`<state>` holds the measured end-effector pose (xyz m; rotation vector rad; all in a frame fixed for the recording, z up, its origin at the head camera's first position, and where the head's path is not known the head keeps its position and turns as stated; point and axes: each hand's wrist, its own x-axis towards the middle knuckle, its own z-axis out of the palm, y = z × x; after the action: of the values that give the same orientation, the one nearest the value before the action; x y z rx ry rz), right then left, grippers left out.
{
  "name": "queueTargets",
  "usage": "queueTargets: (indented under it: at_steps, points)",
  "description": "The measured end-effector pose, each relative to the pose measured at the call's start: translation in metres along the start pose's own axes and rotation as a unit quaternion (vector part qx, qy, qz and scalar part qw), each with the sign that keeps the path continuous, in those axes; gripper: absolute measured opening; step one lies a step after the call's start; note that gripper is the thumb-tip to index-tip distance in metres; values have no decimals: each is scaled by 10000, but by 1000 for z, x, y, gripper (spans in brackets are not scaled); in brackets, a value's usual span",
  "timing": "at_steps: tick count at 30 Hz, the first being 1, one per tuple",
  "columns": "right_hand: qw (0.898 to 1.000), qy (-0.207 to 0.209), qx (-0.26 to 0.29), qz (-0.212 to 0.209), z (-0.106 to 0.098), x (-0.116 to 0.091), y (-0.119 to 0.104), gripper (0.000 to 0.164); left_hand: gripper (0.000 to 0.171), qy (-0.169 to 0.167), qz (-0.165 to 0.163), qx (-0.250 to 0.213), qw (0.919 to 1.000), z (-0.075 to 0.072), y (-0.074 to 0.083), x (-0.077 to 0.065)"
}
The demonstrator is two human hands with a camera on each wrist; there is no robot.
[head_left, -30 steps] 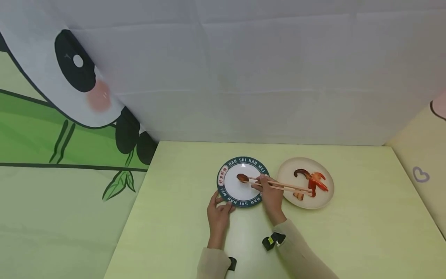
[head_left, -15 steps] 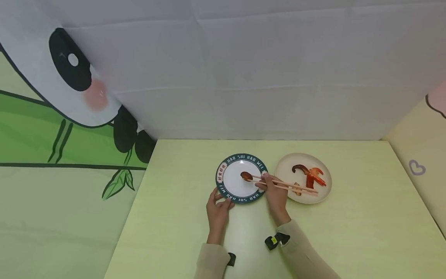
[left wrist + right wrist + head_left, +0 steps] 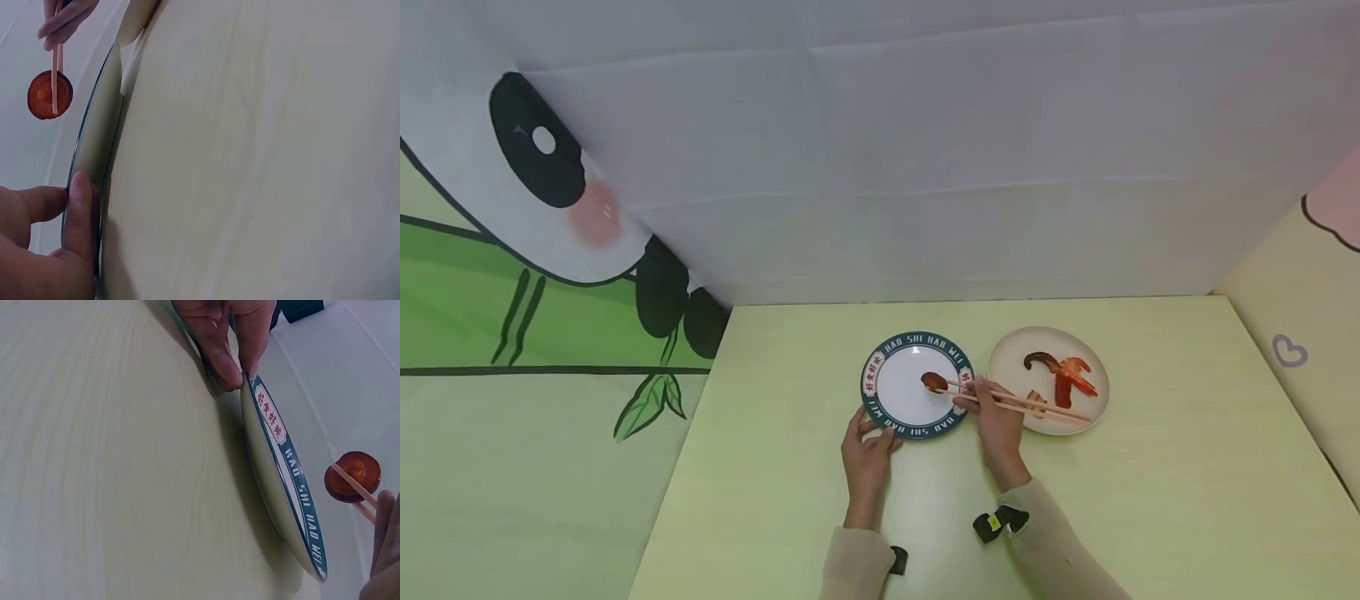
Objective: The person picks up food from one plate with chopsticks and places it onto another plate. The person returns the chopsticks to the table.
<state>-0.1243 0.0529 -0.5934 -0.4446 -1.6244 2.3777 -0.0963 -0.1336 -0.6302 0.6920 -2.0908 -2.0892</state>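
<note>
My right hand (image 3: 997,425) grips a pair of wooden chopsticks (image 3: 1030,402), their rear ends reaching over the beige plate. Pinched at their tips is a round reddish-brown piece of food (image 3: 934,382) resembling a mushroom cap. Both wrist views show this piece (image 3: 41,97) held above the green-rimmed white plate (image 3: 898,387), apart from its surface. At that plate's near left edge, my left hand (image 3: 867,458) holds the rim between thumb and fingers. In the right wrist view, the plate (image 3: 275,469) appears edge-on, with the left hand's fingers (image 3: 219,356) at its rim.
A beige plate (image 3: 1093,367) to the right bears a dark curled tentacle (image 3: 1042,359), red pieces of food (image 3: 1078,379) and a small tan piece (image 3: 1036,398). Behind the pale yellow table (image 3: 775,375) stands a white cloth wall (image 3: 925,208); printed panels flank it.
My right hand has shifted slightly right, with the chopsticks and brown piece, relative to the green-rimmed plate. My left hand keeps its hold on the rim. The head view has shifted a little.
</note>
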Motion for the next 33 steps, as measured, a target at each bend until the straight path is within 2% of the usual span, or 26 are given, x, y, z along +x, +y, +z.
queueTargets:
  at_steps: [6, 20, 33]
  points:
    - [9999, 36, 2, 101, -3, 0, -1, 40, 70, 43, -32, -47, 10000, 1, 2, -1]
    - [9992, 197, 354, -3, -15, 1, 0, 35, 70, 78, 44, -175, 9998, 3, -5, 1]
    - [9992, 317, 240, -12, -31, -1, -6, 36, 69, 107, 163, -136, 9997, 4, -2, -3]
